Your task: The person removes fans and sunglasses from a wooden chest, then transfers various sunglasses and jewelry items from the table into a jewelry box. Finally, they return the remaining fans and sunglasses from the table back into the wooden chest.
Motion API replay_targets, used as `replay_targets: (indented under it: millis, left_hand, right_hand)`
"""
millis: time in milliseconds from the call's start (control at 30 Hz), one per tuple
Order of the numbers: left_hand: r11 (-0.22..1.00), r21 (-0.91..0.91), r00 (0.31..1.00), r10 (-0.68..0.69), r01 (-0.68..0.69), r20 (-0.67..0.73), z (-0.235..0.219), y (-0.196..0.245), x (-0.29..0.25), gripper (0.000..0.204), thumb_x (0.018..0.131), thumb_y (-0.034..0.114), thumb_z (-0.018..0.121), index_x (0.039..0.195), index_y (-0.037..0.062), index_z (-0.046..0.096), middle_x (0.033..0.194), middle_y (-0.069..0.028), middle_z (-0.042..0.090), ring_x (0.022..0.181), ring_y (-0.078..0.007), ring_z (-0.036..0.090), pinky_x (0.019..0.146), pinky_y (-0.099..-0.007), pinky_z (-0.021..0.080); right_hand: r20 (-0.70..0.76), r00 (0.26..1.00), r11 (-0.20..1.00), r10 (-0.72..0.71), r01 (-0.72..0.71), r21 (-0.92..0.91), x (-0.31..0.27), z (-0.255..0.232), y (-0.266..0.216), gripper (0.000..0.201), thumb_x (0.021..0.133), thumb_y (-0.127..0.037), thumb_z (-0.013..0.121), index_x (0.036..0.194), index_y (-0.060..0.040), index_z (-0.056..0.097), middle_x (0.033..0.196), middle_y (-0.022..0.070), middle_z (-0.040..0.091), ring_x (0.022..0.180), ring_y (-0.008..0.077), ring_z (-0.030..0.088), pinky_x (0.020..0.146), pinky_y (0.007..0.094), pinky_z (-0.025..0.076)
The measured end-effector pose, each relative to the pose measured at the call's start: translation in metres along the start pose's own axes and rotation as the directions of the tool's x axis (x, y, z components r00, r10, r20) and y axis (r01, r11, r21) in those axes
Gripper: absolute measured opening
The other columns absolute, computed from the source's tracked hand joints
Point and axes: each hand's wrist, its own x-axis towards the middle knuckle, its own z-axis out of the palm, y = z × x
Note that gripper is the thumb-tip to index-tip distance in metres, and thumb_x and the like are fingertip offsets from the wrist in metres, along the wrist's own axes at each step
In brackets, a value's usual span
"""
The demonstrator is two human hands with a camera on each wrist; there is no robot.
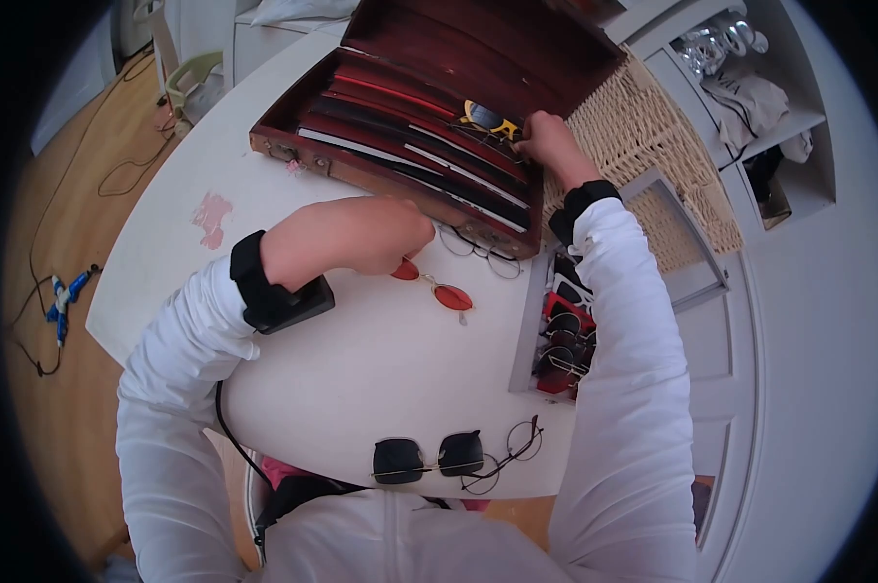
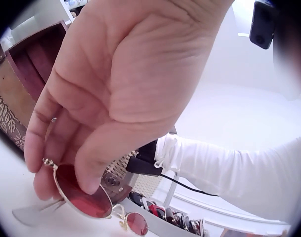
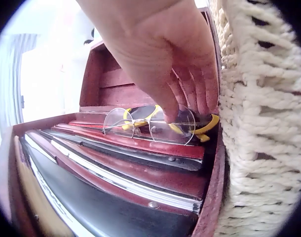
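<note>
My left hand [image 1: 351, 236] pinches a pair of red-lensed sunglasses [image 1: 453, 297] over the white table [image 1: 380, 360]. In the left wrist view the thumb lies across one red lens [image 2: 88, 205], with fingers behind it. My right hand [image 1: 558, 148] reaches into the right end of an open dark-red case [image 1: 264, 134]. There it pinches clear wire-rimmed eyeglasses [image 3: 112, 122], the thumb at one lens. Yellow-framed sunglasses [image 3: 208, 132] sit just behind them, close to the fingers. Several dark and red folders [image 3: 125, 197] stand upright in the case below.
Thin-rimmed glasses [image 1: 502, 264] lie at the case's front edge. A grey box [image 1: 528, 355] of several sunglasses stands under my right forearm. Black square sunglasses [image 1: 400, 460] and round eyeglasses [image 1: 526, 439] rest at the near table edge. A woven basket [image 1: 643, 126] stands right of the case.
</note>
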Motion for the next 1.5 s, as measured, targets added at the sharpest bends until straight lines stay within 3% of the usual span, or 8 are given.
replay_targets:
  millis: [367,633,767,867,967,1033,1233,1500]
  left_hand:
    - [0.986,-0.089,0.94,0.106,-0.142,-0.324,-0.018,-0.011,-0.006,0.009,0.076,-0.003,0.059,0.083,-0.002,0.054,0.074,-0.0148,0.061,0.067,-0.031,0.059,0.062,-0.0353,0.045]
    - [0.93,-0.354,0.863,-0.095,-0.101,-0.497,-0.039,-0.012,-0.011,0.006,0.081,-0.001,0.055,0.085,-0.0027,0.052,0.069,-0.0143,0.058,0.067,-0.0279,0.058,0.059,-0.0355,0.044]
    - [0.937,-0.326,0.804,-0.097,-0.125,-0.587,-0.035,-0.025,-0.005,0.005,0.084,-0.005,0.051,0.087,-0.0018,0.048,0.069,-0.0098,0.055,0.061,-0.0175,0.054,0.057,-0.0311,0.043]
    - [0.932,-0.339,0.754,-0.128,-0.131,-0.644,-0.034,-0.025,0.0,0.005,0.085,-0.005,0.05,0.088,-0.002,0.048,0.067,-0.0084,0.054,0.06,-0.0164,0.053,0.056,-0.0308,0.043]
    - [0.956,-0.255,0.705,-0.082,-0.143,-0.704,-0.028,-0.028,0.007,0.011,0.084,-0.004,0.053,0.095,-0.0021,0.05,0.079,-0.0112,0.057,0.067,-0.0188,0.057,0.06,-0.0308,0.045]
    - [0.98,-0.049,0.408,0.036,-0.194,-0.912,-0.02,-0.028,0.014,0.02,0.083,-0.002,0.056,0.102,-0.001,0.051,0.099,-0.0147,0.056,0.084,-0.0244,0.058,0.071,-0.0324,0.047]
    - [0.998,-0.023,0.625,0.017,-0.056,-0.781,-0.021,-0.016,0.002,0.027,0.081,0.0,0.059,0.106,0.0013,0.053,0.11,-0.0116,0.05,0.105,-0.0302,0.048,0.087,-0.0352,0.042]
    - [0.999,-0.023,0.685,0.009,-0.038,-0.729,-0.023,-0.014,0.0,0.024,0.08,0.001,0.061,0.103,0.0014,0.054,0.106,-0.0108,0.051,0.102,-0.0292,0.05,0.084,-0.0347,0.043]
  right_hand:
    - [-0.058,0.998,0.997,-0.018,0.013,-0.078,0.02,0.015,0.012,0.012,0.071,-0.007,0.064,0.082,-0.004,0.068,0.085,0.0182,0.066,0.084,0.0333,0.064,0.075,0.0382,0.051]
    - [-0.066,0.995,0.994,-0.071,0.065,-0.087,0.005,-0.017,-0.013,0.022,0.078,-0.02,0.065,0.092,-0.0023,0.065,0.09,0.0188,0.066,0.085,0.033,0.064,0.075,0.0387,0.051]
    - [0.193,0.953,0.831,-0.233,0.092,0.549,-0.034,-0.074,-0.065,0.027,0.083,-0.028,0.064,0.093,-0.0031,0.064,0.083,0.0071,0.066,0.076,0.0151,0.063,0.065,0.0311,0.048]
    - [0.272,0.809,0.743,-0.522,0.274,0.611,-0.06,-0.093,-0.087,0.024,0.085,-0.024,0.062,0.093,-0.0016,0.063,0.078,0.0026,0.064,0.072,0.0083,0.06,0.061,0.0252,0.047]
    - [0.335,0.815,0.77,-0.472,0.197,0.607,-0.068,-0.106,-0.097,0.019,0.086,-0.017,0.059,0.093,0.0004,0.063,0.075,0.0033,0.064,0.068,0.0079,0.06,0.058,0.0221,0.047]
    - [0.204,0.852,0.7,-0.482,0.235,0.674,-0.044,-0.081,-0.075,0.013,0.085,-0.009,0.058,0.089,0.002,0.063,0.073,0.0039,0.064,0.061,0.0084,0.06,0.056,0.0218,0.049]
    - [0.04,0.993,0.938,-0.113,0.093,0.334,-0.009,-0.034,-0.021,0.011,0.081,-0.01,0.063,0.085,0.0,0.066,0.07,0.009,0.065,0.064,0.0141,0.062,0.06,0.0286,0.05]
    - [0.075,0.997,0.98,0.003,-0.019,0.201,-0.01,0.011,-0.007,0.011,0.073,-0.015,0.07,0.083,-0.0111,0.071,0.085,0.01,0.068,0.086,0.0272,0.065,0.077,0.0378,0.05]
